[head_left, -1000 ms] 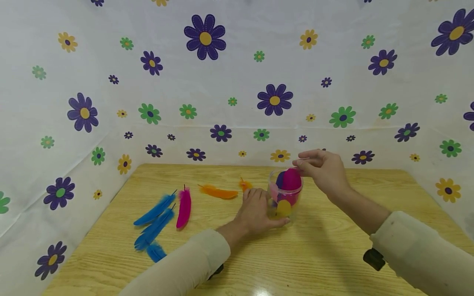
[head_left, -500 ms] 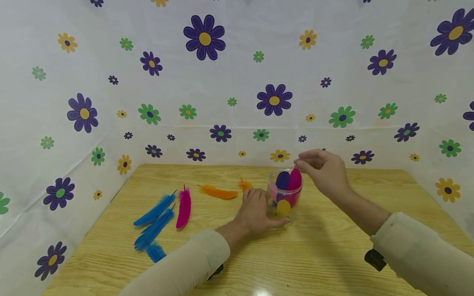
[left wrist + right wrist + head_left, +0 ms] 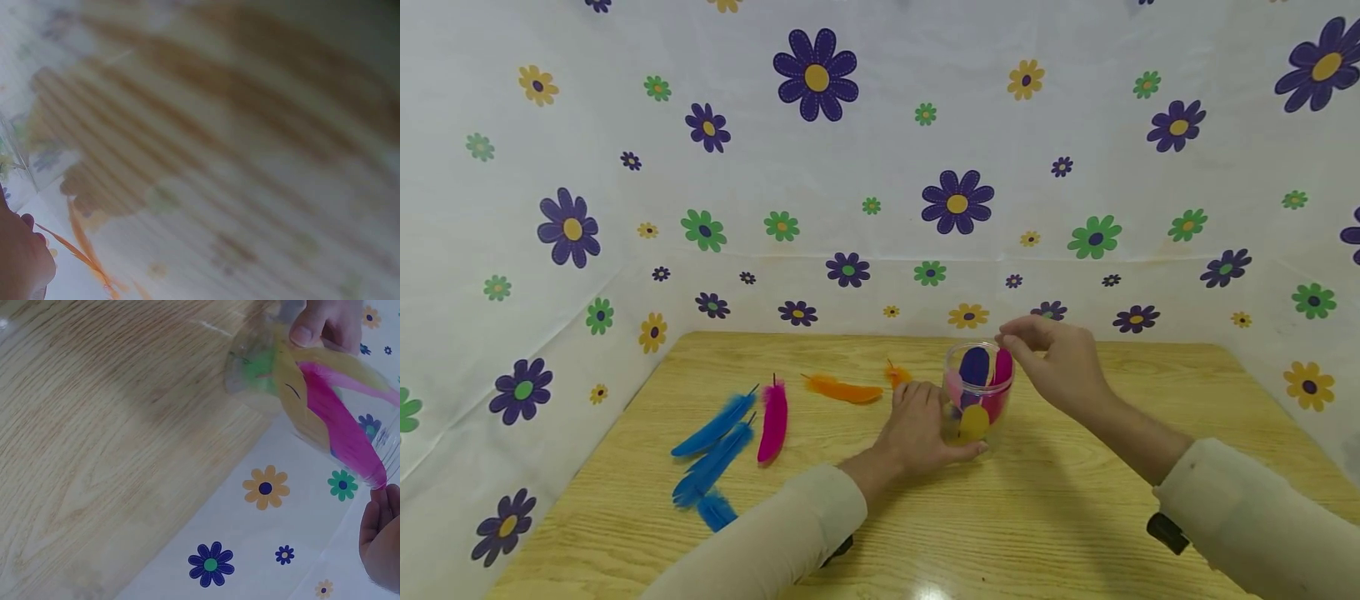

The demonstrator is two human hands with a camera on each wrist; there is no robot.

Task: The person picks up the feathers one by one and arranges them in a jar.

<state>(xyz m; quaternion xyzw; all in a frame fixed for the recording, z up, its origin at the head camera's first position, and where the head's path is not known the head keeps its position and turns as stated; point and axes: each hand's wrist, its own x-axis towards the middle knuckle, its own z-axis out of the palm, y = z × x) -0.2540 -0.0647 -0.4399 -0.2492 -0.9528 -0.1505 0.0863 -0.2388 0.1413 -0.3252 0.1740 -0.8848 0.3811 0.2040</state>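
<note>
Feathers (image 3: 772,423) on the table (image 3: 820,442), left of the jar (image 3: 979,388) (more feathers inside)

white backdrop (image 3: 865,150): purple, green, yellow flowers (image 3: 957,203) | wood-grain tabletop (image 3: 1037,525) | glare (image 3: 931,592) at near edge

Clear jar (image 3: 977,388) upright; magenta feather (image 3: 1002,367) inside, tip at rim.

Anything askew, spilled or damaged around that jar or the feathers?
Nothing stands out. The clear jar stands upright in the left hand, with no spill or break showing. The blue feathers lie bunched together, but none looks visibly broken; the sleeve may hide part of one.
</note>
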